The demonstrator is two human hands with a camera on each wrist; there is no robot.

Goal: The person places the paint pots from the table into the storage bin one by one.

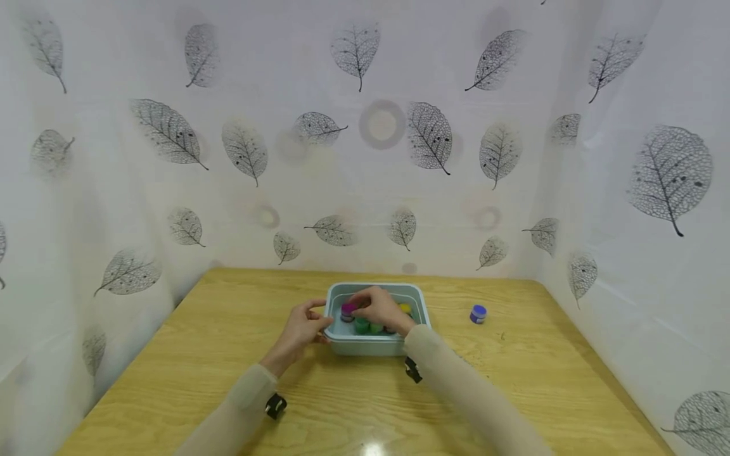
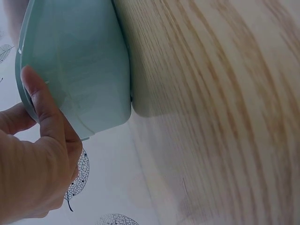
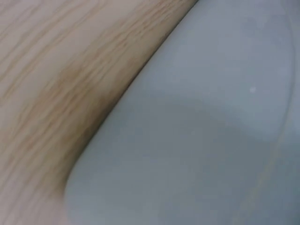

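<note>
A pale blue-green plastic tub (image 1: pixel 365 348) stands on the wooden table. My left hand (image 1: pixel 303 327) holds its left rim, thumb on one side and fingers on the other; in the left wrist view that hand (image 2: pixel 42 154) pinches the tub's edge (image 2: pixel 89 61). Inside the tub my right hand (image 1: pixel 381 309) pinches a small jar with a magenta lid (image 1: pixel 347 310) near the left wall. Close by are green jars (image 1: pixel 362 325) and a yellow-lidded jar (image 1: pixel 405 308), partly hidden by the right hand. Only the tub's outer wall (image 3: pixel 187 140) fills the right wrist view, without the hand.
A small blue-lidded jar (image 1: pixel 478 313) stands on the table (image 1: pixel 513 367) to the right of the tub. A white curtain with a leaf print (image 1: pixel 365 190) hangs behind the table and along both sides.
</note>
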